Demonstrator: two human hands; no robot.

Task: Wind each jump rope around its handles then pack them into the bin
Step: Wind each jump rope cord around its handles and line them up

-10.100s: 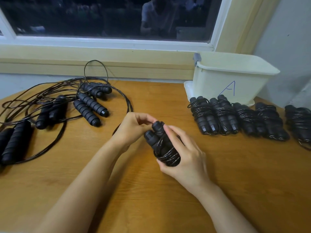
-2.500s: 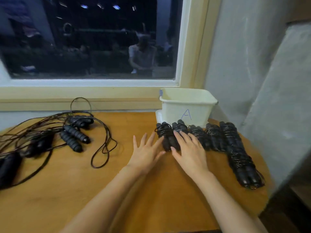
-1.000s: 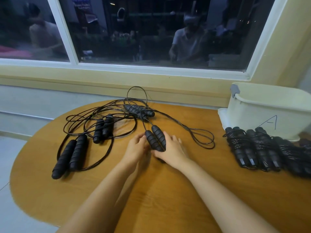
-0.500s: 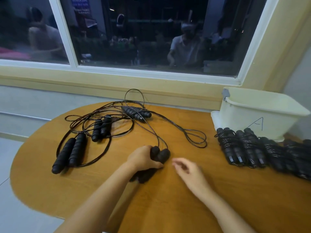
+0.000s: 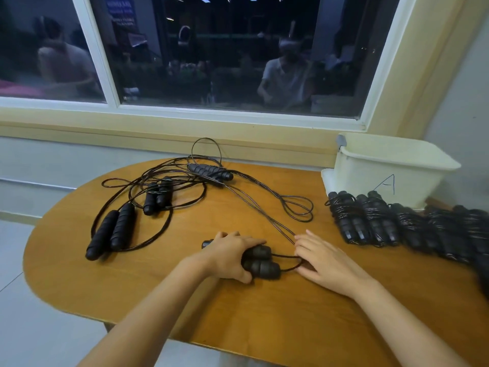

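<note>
My left hand (image 5: 227, 256) grips a pair of black jump rope handles (image 5: 260, 262) lying sideways on the wooden table (image 5: 264, 319). Their black cord (image 5: 264, 210) leaves the handle ends, passes under my right hand (image 5: 321, 260) and runs back to a loop near the table's middle. My right hand rests flat on the table with its fingers on the cord beside the handles. A row of wound rope bundles (image 5: 383, 221) lies at the right. Behind them stands the white bin (image 5: 397, 165) marked with an A.
Three more unwound ropes lie tangled at the left: handle pairs at the front left (image 5: 111, 233), in the middle (image 5: 156, 197) and at the back (image 5: 211, 172). A window sill runs behind the table. The table's rounded edge is close on the left.
My left hand has pulled the handle pair nearer and turned it sideways. My right hand has come down onto the cord beside the handle ends.
</note>
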